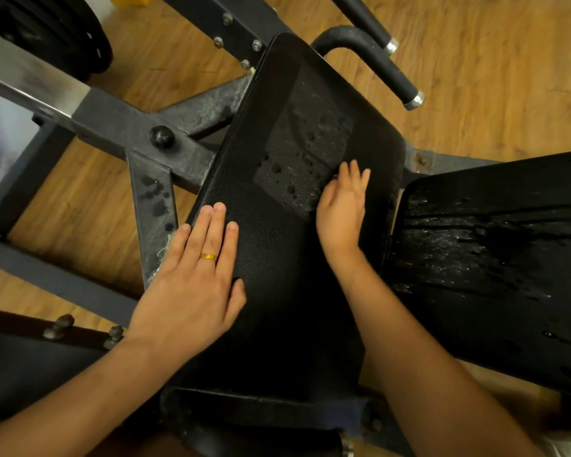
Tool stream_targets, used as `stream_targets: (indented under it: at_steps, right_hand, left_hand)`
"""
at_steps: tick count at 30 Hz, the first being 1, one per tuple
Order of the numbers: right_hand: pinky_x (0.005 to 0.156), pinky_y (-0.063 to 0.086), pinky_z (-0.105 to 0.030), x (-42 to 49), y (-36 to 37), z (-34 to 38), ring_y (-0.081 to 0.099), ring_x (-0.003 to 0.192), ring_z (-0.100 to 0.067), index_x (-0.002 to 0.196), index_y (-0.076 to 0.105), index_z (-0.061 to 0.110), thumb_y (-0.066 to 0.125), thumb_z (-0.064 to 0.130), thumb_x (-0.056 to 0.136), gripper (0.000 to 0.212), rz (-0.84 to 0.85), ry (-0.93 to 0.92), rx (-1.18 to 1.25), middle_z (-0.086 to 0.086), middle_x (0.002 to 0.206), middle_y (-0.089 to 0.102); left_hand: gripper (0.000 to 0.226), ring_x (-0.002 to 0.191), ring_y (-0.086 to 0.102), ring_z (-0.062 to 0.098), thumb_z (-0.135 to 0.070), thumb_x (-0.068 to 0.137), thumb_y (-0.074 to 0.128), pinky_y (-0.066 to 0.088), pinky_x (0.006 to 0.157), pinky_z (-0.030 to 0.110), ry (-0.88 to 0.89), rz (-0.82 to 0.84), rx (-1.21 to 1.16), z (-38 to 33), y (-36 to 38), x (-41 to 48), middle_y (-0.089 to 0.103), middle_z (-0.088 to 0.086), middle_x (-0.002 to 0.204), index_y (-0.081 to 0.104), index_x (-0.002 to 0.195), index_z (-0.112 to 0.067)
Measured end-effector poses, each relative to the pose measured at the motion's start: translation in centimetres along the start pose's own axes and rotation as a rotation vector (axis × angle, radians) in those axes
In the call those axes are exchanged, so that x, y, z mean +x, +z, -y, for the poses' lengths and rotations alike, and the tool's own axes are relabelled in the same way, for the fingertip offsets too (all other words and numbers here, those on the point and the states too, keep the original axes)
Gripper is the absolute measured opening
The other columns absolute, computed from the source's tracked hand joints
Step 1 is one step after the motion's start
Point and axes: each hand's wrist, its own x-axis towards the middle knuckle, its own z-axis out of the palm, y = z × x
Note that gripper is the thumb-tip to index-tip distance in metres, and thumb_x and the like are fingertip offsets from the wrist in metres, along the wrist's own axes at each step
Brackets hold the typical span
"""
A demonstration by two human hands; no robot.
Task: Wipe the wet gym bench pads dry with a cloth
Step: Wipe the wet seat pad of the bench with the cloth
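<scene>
Hands [192,285] [342,209] flat on wet black pad [277,245] above wood floor [475,77]

Black pad [277,258] on grey frame [119,127]; bears water beads [304,153] toward twelve o'clock, left hand [192,285] flat at eight o'clock, right hand [342,209] beside the beads.

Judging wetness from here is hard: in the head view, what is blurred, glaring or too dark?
Head view: right hand motion-blurred, left hand sharp; light glints off water on the centre pad and the side pad; the centre pad's near end sinks into shadow; wide-angle lens curves the edges.
</scene>
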Motion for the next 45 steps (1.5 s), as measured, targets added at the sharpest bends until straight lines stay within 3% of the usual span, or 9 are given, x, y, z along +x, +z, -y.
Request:
stream_targets:
  at_steps: [4, 13, 15, 20, 26, 30, 34, 40, 45]
  right_hand:
    - [0.125, 0.018, -0.043, 3.9, -0.6, -0.3, 0.004, 0.156, -0.033, 0.151, 0.039, 0.002, 0.034, 0.014, 0.108, 0.045, 0.021, -0.008, -0.02, -0.015, 0.164, 0.026]
    - [0.107, -0.007, 0.001, -3.3, -1.4, -2.4, -0.003, 0.155, -0.01, 0.157, 0.027, 0.007, 0.037, 0.018, 0.109, 0.051, 0.109, -0.119, 0.024, -0.002, 0.169, 0.014]
    - [0.11, -0.006, -0.003, -1.8, -1.2, -2.4, -0.002, 0.156, -0.015, 0.157, 0.029, 0.007, 0.037, 0.018, 0.109, 0.05, 0.112, -0.13, 0.015, -0.004, 0.168, 0.017]
    - [0.124, 0.012, -0.034, 5.9, -0.7, -1.6, 0.005, 0.156, -0.031, 0.154, 0.034, 0.005, 0.037, 0.017, 0.108, 0.047, 0.049, -0.131, 0.01, -0.011, 0.164, 0.027]
    - [0.124, 0.02, -0.048, 14.5, -1.5, -0.6, 0.007, 0.155, -0.038, 0.143, 0.045, 0.003, 0.034, 0.017, 0.108, 0.039, 0.114, -0.07, -0.037, -0.013, 0.159, 0.035]
    - [0.123, 0.012, -0.038, 10.9, -1.5, -0.8, 0.005, 0.156, -0.027, 0.155, 0.034, 0.007, 0.034, 0.019, 0.109, 0.047, 0.102, -0.053, -0.066, -0.009, 0.168, 0.018]
    - [0.123, 0.012, -0.034, 3.7, -1.6, -1.4, 0.007, 0.156, -0.02, 0.157, 0.031, 0.01, 0.037, 0.018, 0.109, 0.05, 0.11, -0.099, -0.029, -0.004, 0.168, 0.019]
    - [0.117, 0.0, -0.008, -8.9, -1.9, -3.0, 0.002, 0.153, 0.0, 0.157, 0.031, 0.016, 0.042, 0.017, 0.107, 0.051, 0.141, -0.154, 0.002, 0.011, 0.166, 0.016]
    - [0.122, 0.005, -0.018, -8.0, -2.3, -3.5, 0.003, 0.155, -0.004, 0.156, 0.032, 0.011, 0.044, 0.014, 0.107, 0.051, 0.248, -0.35, -0.042, 0.01, 0.165, 0.016]
  left_hand:
    - [0.076, 0.155, 0.008, 0.038, -0.042, 0.098, 0.034, 0.018, 0.123, 0.054, -0.001, 0.008, -0.001, 0.0, -0.1, 0.0, 0.007, 0.03, 0.164, 0.022, 0.155, 0.005]
    - [0.076, 0.154, 0.01, 0.039, -0.041, 0.096, 0.037, 0.02, 0.123, 0.055, 0.006, 0.0, -0.023, 0.1, 0.0, 0.0, 0.009, 0.03, 0.164, 0.025, 0.155, 0.006]
    - [0.075, 0.154, 0.01, 0.039, -0.041, 0.096, 0.037, 0.02, 0.122, 0.055, 0.007, -0.003, -0.029, 0.1, 0.0, 0.1, 0.009, 0.03, 0.164, 0.025, 0.154, 0.006]
    - [0.075, 0.155, 0.009, 0.039, -0.041, 0.097, 0.035, 0.021, 0.122, 0.057, 0.009, -0.001, -0.036, 0.1, 0.2, 0.0, 0.008, 0.03, 0.164, 0.024, 0.154, 0.006]
    - [0.075, 0.155, 0.007, 0.039, -0.042, 0.098, 0.035, 0.018, 0.123, 0.055, 0.011, -0.001, -0.03, 0.2, 0.1, 0.1, 0.007, 0.03, 0.164, 0.023, 0.155, 0.005]
    - [0.074, 0.155, 0.007, 0.039, -0.042, 0.098, 0.034, 0.019, 0.123, 0.056, 0.009, -0.004, -0.035, 0.1, 0.2, 0.0, 0.006, 0.03, 0.164, 0.023, 0.155, 0.005]
    - [0.074, 0.155, 0.005, 0.039, -0.043, 0.099, 0.031, 0.017, 0.123, 0.055, 0.012, -0.002, -0.015, 0.1, 0.1, 0.0, 0.004, 0.031, 0.164, 0.02, 0.156, 0.004]
    - [0.075, 0.155, 0.006, 0.04, -0.044, 0.099, 0.032, 0.017, 0.123, 0.055, 0.007, -0.009, -0.012, 0.1, 0.1, 0.0, 0.004, 0.032, 0.163, 0.022, 0.155, 0.005]
    - [0.075, 0.154, 0.005, 0.041, -0.043, 0.099, 0.032, 0.016, 0.123, 0.055, 0.014, -0.02, -0.016, 0.1, 0.1, -0.1, 0.003, 0.033, 0.163, 0.021, 0.155, 0.006]
